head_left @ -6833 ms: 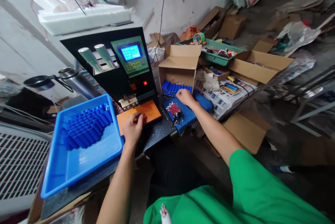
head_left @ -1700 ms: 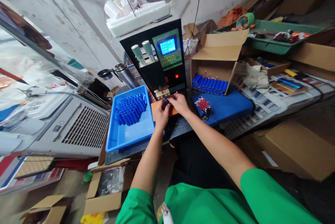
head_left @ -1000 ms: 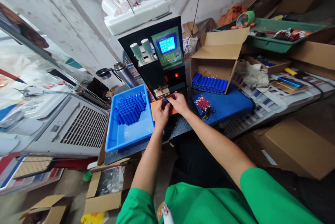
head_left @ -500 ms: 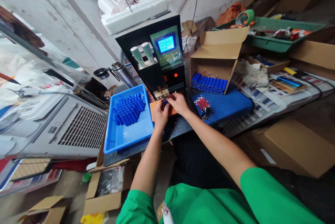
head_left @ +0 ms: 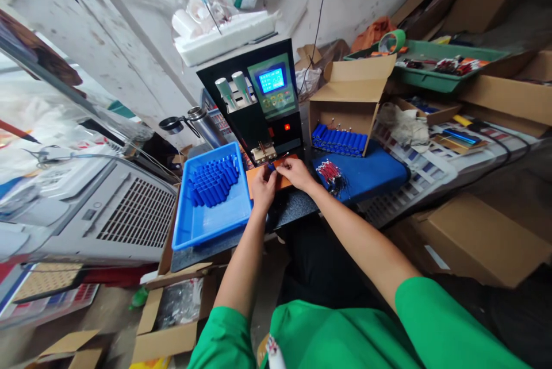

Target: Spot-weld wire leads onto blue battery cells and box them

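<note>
Here, a blue cylinder (head_left: 271,166) between the hands (head_left: 263,185), left pinching it, right curled close, grip unclear

The machine (head_left: 254,126) is set at the back of the desk (head_left: 294,210), and a slab (head_left: 228,37) is laid on top. Before it, the left hand (head_left: 263,184) and right hand (head_left: 297,172) are held over the plate (head_left: 283,181). To the left, cylinders (head_left: 213,181) are stacked in the tray (head_left: 211,224), behind which the flask (head_left: 207,127) is stood. To the right, wires (head_left: 330,173) are piled on the pad (head_left: 375,170); behind them, more cylinders (head_left: 340,140) are stacked in the carton (head_left: 347,111).
</note>
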`<state>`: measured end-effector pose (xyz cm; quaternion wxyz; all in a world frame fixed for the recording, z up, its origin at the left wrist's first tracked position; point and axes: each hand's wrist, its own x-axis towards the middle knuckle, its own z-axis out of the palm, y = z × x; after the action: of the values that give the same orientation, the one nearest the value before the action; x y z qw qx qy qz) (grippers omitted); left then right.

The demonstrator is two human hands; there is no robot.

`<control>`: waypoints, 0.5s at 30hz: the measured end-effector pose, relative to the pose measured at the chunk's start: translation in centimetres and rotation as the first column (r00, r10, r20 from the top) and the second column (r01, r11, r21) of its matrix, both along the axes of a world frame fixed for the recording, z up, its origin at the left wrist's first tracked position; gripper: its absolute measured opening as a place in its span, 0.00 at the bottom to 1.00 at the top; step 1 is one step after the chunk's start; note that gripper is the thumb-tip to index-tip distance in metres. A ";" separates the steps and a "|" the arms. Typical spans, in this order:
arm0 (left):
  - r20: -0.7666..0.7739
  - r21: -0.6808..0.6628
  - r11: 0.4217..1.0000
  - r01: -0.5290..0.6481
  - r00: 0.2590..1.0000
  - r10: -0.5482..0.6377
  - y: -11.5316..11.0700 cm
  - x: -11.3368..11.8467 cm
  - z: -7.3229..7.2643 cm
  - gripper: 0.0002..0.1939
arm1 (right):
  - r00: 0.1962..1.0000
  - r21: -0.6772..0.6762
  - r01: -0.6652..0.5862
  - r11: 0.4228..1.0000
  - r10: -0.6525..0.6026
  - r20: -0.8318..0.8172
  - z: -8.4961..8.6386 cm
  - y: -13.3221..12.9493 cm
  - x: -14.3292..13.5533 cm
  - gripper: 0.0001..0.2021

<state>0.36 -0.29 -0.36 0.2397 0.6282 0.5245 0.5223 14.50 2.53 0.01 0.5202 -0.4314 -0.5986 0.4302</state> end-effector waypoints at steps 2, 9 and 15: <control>0.000 -0.011 1.000 -0.008 1.000 0.008 0.0 0.2 0.1 0.11 | 1.000 -0.002 -0.010 1.000 0.010 -0.018 0.1 0.1 0.1 0.12; 0.162 -0.045 0.998 -0.050 0.985 0.057 -0.4 -1.1 0.7 0.14 | 0.979 -0.161 -0.118 0.980 0.088 -0.184 0.6 -0.3 0.5 0.15; -0.089 -0.118 0.992 -0.037 0.996 0.027 -1.8 -3.9 0.1 0.10 | 0.965 -0.191 -0.141 0.971 0.092 -0.247 0.6 -0.3 0.8 0.17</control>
<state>-3.51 -2.09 -0.23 0.2452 0.6265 0.5748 0.4659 15.27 2.23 0.62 0.5135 -0.3929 -0.5088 0.5684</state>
